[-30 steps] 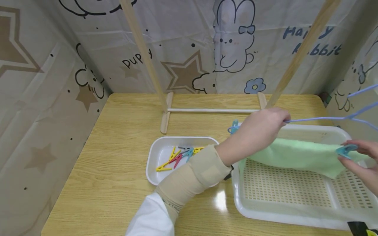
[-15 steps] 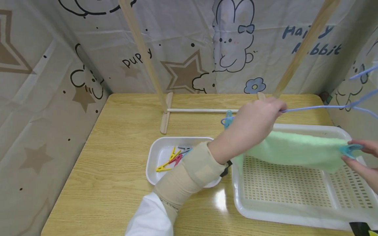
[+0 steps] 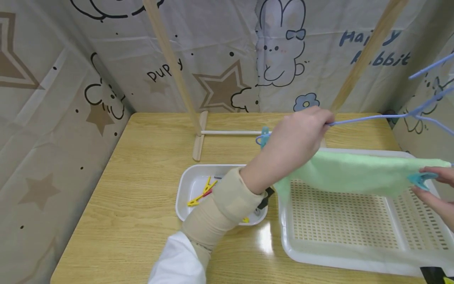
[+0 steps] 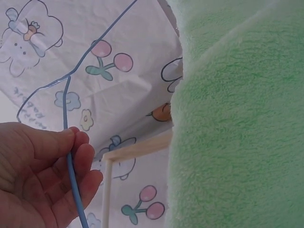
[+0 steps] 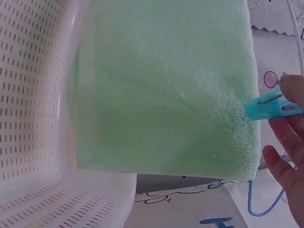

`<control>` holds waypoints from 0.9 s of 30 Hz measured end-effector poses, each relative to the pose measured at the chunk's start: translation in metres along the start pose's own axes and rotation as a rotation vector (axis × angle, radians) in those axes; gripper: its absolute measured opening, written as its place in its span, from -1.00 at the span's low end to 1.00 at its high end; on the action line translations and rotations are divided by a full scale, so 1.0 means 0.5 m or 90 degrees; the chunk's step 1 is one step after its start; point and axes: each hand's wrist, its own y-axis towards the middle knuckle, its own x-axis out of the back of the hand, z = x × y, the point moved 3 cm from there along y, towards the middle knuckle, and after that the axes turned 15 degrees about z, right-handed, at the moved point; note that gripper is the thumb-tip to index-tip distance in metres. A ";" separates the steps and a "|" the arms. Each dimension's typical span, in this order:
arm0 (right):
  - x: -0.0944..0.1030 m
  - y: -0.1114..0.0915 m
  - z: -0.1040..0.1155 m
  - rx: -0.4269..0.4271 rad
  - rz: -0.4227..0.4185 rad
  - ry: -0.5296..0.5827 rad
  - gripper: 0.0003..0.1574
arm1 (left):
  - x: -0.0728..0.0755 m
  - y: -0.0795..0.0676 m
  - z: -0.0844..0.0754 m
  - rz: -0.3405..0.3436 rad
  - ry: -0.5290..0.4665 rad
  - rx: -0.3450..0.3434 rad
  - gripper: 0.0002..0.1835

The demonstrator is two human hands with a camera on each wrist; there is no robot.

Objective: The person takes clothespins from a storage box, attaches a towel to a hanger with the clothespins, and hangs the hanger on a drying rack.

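Observation:
My left hand grips the arm of a blue wire clothes hanger, pinching it between thumb and fingers in the left wrist view. A light green towel hangs from the hanger, over the basket. At the hanger's left end sits one blue clothespin. My right hand pinches another blue clothespin, whose tip overlaps the towel's upper edge. Past the towel's corner, the hanger's looped end shows in the right wrist view. My left hand hides part of the towel's top.
A white perforated basket stands below the towel on the wooden table. Left of it, a white tray holds several coloured clothespins, partly covered by my left forearm. Behind is a wooden rack with a white lower bar.
My left hand has lifted the hanger up and slightly left, raising the towel with it. My right hand has shifted slightly right, still pinching the blue clothespin at the towel.

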 end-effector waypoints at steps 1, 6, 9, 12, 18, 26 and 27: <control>0.001 0.000 0.001 0.006 0.000 -0.003 -0.58 | 0.003 -0.001 0.002 -0.004 0.000 0.003 -0.78; 0.005 0.002 0.004 0.032 -0.004 -0.012 -0.54 | 0.015 -0.007 0.008 -0.026 0.005 0.014 -0.80; 0.005 0.003 0.006 0.023 -0.004 -0.014 -0.57 | 0.022 -0.012 0.013 -0.046 0.002 0.011 -0.81; 0.005 0.005 0.007 -0.001 -0.001 -0.014 -0.67 | 0.031 -0.020 0.019 -0.064 -0.004 0.012 -0.82; 0.004 0.002 0.009 -0.063 0.008 -0.024 -0.58 | 0.046 -0.036 0.031 -0.089 -0.020 0.011 -0.82; 0.003 0.000 0.009 -0.139 0.031 -0.007 -0.54 | 0.057 -0.057 0.053 -0.127 -0.027 0.027 -0.83; 0.001 -0.001 -0.001 -0.154 0.036 -0.003 -0.52 | 0.058 -0.060 0.056 -0.131 -0.027 0.030 -0.83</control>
